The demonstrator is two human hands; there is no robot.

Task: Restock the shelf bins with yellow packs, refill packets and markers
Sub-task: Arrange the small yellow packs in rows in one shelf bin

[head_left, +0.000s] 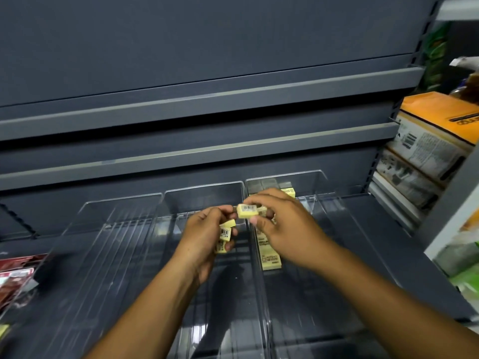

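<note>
The left hand (204, 229) is curled around a few yellow packs (225, 235), one showing a barcode label, and holds them above the middle bin (207, 190). The right hand (282, 224) pinches a single yellow pack (247, 211) between thumb and fingertips, barcode side up, just beside the left hand's fingertips and over the wall between the middle bin and the right-hand bin (320, 181).

In the right-hand bin a row of yellow packs (269, 256) lies along its left wall, partly hidden under the right hand, with more showing at the back. All three bins are clear plastic and sit side by side on a dark grey shelf (388, 244); the left-hand bin (116, 204) holds nothing that can be seen.

At the far left edge lie red packets (15, 277), blurred. To the right, orange-topped boxes (438, 117) are stacked on neighbouring shelving.
</note>
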